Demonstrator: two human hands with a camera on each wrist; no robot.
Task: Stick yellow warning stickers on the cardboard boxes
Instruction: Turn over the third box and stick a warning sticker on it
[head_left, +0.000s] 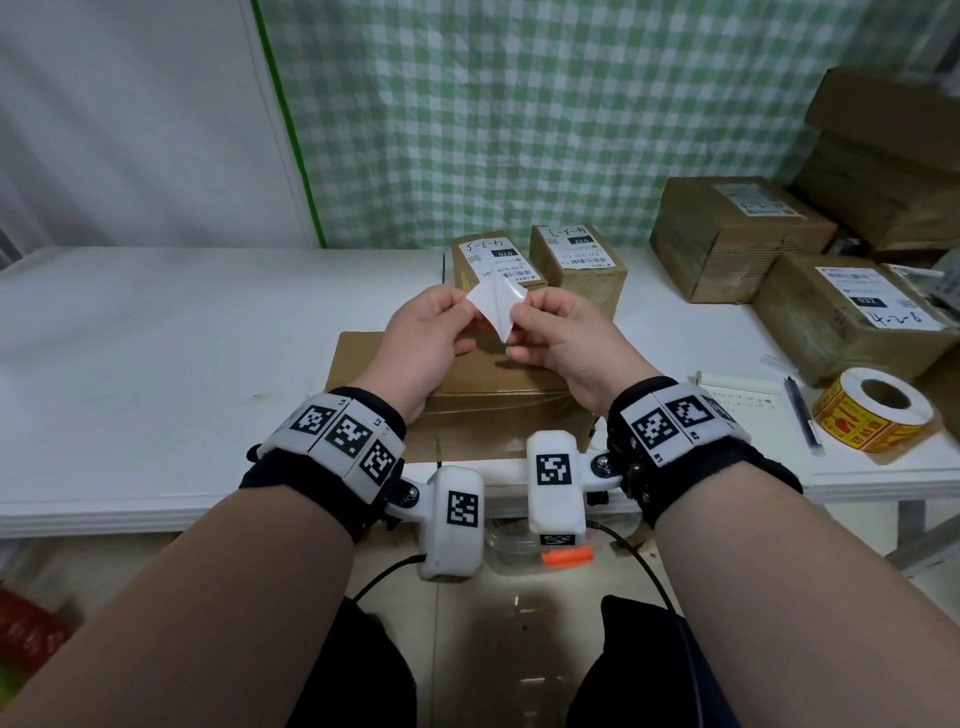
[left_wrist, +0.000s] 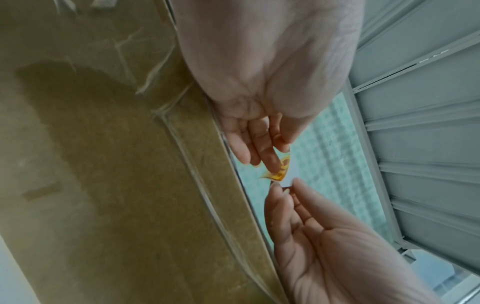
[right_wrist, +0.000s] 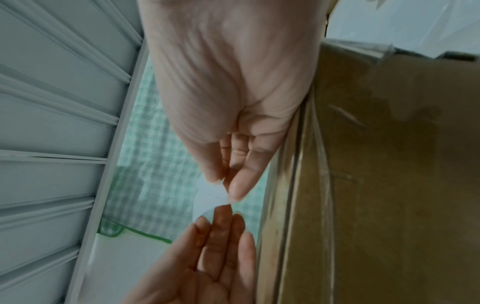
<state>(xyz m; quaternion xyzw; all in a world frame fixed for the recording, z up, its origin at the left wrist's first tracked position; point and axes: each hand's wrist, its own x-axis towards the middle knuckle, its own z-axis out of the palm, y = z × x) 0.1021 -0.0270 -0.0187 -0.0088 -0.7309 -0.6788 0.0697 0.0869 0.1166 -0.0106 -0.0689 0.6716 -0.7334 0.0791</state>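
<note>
Both hands hold one small sticker piece above a flat cardboard box at the table's front; the piece shows its white side in the head view. My left hand pinches its left part. In the left wrist view the left hand pinches the curled yellow sticker. My right hand pinches the right part. In the right wrist view the right hand grips the white backing. The sticker roll, yellow with red print, lies at the right.
Two small labelled boxes stand just behind my hands. Larger boxes pile up at the back right. A pen and a notepad lie beside the roll. The white table stretches to the left.
</note>
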